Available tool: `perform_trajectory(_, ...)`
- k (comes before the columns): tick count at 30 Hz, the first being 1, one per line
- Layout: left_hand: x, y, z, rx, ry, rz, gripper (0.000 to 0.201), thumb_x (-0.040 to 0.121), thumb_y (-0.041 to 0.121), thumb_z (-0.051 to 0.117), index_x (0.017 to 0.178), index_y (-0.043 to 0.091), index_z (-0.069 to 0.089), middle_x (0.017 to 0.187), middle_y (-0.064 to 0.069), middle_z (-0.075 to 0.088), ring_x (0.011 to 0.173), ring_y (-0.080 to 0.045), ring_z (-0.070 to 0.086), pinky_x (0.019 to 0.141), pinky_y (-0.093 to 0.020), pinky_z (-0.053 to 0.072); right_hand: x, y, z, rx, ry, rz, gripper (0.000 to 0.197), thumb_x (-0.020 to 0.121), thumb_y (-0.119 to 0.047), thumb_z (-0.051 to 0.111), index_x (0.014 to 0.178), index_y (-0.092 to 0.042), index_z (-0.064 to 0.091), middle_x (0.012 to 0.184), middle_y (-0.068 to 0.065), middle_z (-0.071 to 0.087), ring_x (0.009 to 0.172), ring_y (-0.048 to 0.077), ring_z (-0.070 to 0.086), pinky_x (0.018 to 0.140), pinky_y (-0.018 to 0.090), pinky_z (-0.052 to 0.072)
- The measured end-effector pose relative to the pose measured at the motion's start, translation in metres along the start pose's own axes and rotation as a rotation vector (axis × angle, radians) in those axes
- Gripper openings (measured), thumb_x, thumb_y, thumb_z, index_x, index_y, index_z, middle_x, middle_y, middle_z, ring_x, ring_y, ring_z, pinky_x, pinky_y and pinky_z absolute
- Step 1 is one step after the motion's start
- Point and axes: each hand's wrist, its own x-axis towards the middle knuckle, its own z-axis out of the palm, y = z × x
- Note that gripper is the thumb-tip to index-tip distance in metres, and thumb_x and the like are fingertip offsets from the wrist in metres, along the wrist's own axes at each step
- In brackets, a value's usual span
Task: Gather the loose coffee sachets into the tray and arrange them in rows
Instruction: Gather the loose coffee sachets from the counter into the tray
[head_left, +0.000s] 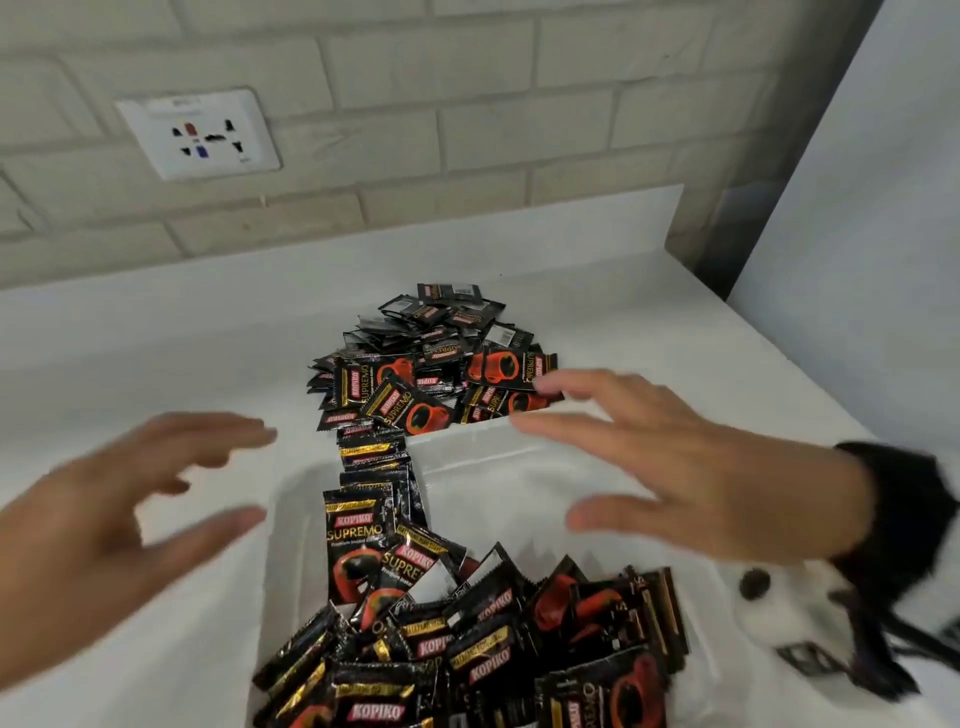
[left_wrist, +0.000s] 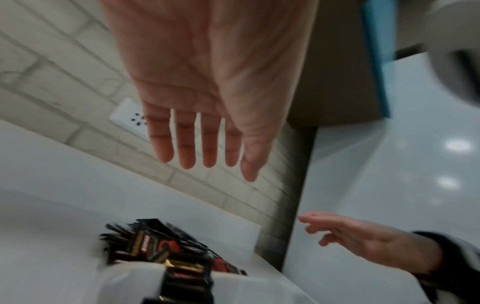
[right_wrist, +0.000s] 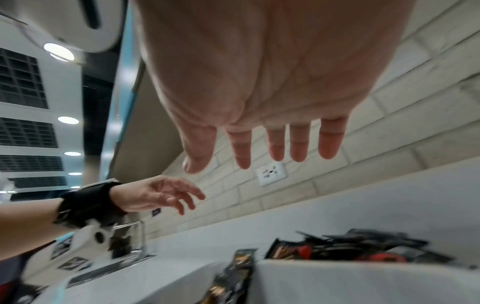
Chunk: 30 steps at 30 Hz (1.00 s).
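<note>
While both of my hands hover above the white counter (head_left: 130, 338), neither one holds anything. On the left, my left hand (head_left: 104, 519) floats palm down with the fingers spread and loosely straight, just left of the clear plastic tray (head_left: 467, 457) and not touching it; the left wrist view shows the same bare palm. On the brick wall behind it sits a white wall socket (head_left: 200, 134). In the middle, a line of upright Kopiko coffee sachets (head_left: 374, 467) runs along the tray's left part, with a jumbled mass of sachets (head_left: 493, 649) filling its near end. Beyond the far rim, the loose pile of sachets (head_left: 431, 353) lies on the counter. On the right, my right hand (head_left: 701, 467) hangs flat over the tray's bare part, its fingertips (head_left: 545, 387) close to the pile; motion blur hides whether they touch it.
</note>
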Motion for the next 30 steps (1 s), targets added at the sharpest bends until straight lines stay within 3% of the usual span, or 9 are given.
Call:
perform_trajectory(3,0.037,-0.008,-0.010,-0.121,0.032,-0.182,0.070,0.028,0.094,0.055,0.090,0.061,0.060,0.091,0.017,0.068,0.086,0.000,0.064,0.080,-0.028,0.053,0.034,0.032,-0.023,-0.029,0.064,0.115,0.054,0.086,-0.052,0.040,0.134,-0.055,0.017,0.149,-0.014,0.003,0.136,0.008,0.005,0.111,0.025,0.010)
perform_trajectory(5,0.068,-0.016,-0.007,-0.200,-0.011,-0.270,0.077,0.019,0.085,0.068,0.090,0.054,0.063,0.099,0.013,0.067,0.092,-0.012,0.064,0.082,-0.037,0.052,0.061,0.059,-0.032,-0.064,0.071,0.163,0.055,0.089,-0.043,0.049,0.139,-0.044,0.025,0.151,-0.001,0.011,0.139,0.019,0.012,0.112,0.030,0.013)
perform_trajectory(7,0.086,-0.014,0.003,-0.229,-0.116,-0.346,0.062,0.050,0.056,0.083,0.104,0.040,0.059,0.125,0.005,0.055,0.101,-0.016,0.059,0.078,-0.031,0.050,0.087,0.078,-0.041,-0.106,0.048,0.217,0.057,0.089,-0.041,0.053,0.140,-0.041,0.028,0.151,0.005,0.014,0.139,0.024,0.015,0.114,0.036,0.016)
perform_trajectory(10,0.119,-0.017,0.024,-0.091,-0.197,-0.372,0.060,0.082,0.027,0.067,0.136,0.028,0.040,0.143,-0.007,0.036,0.103,-0.020,0.052,0.076,-0.028,0.048,0.122,0.093,-0.049,-0.131,-0.059,0.253,0.062,0.088,-0.040,0.056,0.142,-0.035,0.027,0.150,0.010,0.020,0.138,0.024,0.021,0.114,0.036,0.017)
perform_trajectory(14,0.151,-0.018,0.041,0.033,-0.263,-0.347,0.077,0.082,0.030,0.067,0.146,0.027,0.023,0.150,-0.011,0.022,0.101,-0.023,0.049,0.065,-0.026,0.050,0.165,0.100,-0.055,-0.143,-0.127,0.289,0.067,0.086,-0.041,0.058,0.144,-0.029,0.026,0.150,0.006,0.026,0.137,0.022,0.025,0.109,0.031,0.021)
perform_trajectory(18,0.177,-0.027,0.048,0.218,-0.301,-0.318,0.095,0.073,0.044,0.071,0.147,0.036,0.011,0.154,-0.009,0.010,0.131,-0.034,0.033,0.106,-0.049,0.034,0.200,0.100,-0.045,-0.149,-0.173,0.309,0.073,0.084,-0.049,0.057,0.145,-0.034,0.020,0.151,0.010,0.017,0.138,0.026,0.020,0.109,0.038,0.022)
perform_trajectory(21,0.192,-0.031,0.049,0.272,-0.368,-0.323,0.113,0.058,0.060,0.069,0.146,0.041,0.001,0.157,-0.006,0.001,0.142,-0.031,0.015,0.113,-0.052,0.020,0.221,0.098,-0.038,-0.141,-0.211,0.302,0.080,0.080,-0.055,0.058,0.145,-0.038,0.014,0.154,0.010,0.002,0.142,0.029,0.008,0.111,0.045,0.018)
perform_trajectory(28,0.210,-0.024,0.064,0.382,-0.522,-0.330,0.119,0.068,0.043,0.077,0.146,0.036,-0.012,0.156,-0.006,0.004,0.137,-0.032,0.028,0.100,-0.048,0.042,0.268,0.100,-0.037,-0.192,-0.228,0.256,0.094,0.071,-0.056,0.067,0.144,-0.045,0.009,0.155,0.009,-0.010,0.142,0.033,0.001,0.112,0.049,0.013)
perform_trajectory(30,0.213,-0.021,0.067,0.377,-0.538,-0.321,0.117,0.070,0.035,0.078,0.146,0.035,-0.011,0.154,-0.006,0.011,0.124,-0.030,0.044,0.079,-0.035,0.057,0.275,0.101,-0.036,-0.237,-0.241,0.239,0.093,0.072,-0.056,0.066,0.143,-0.046,0.008,0.155,0.009,-0.012,0.142,0.034,-0.003,0.112,0.051,0.010)
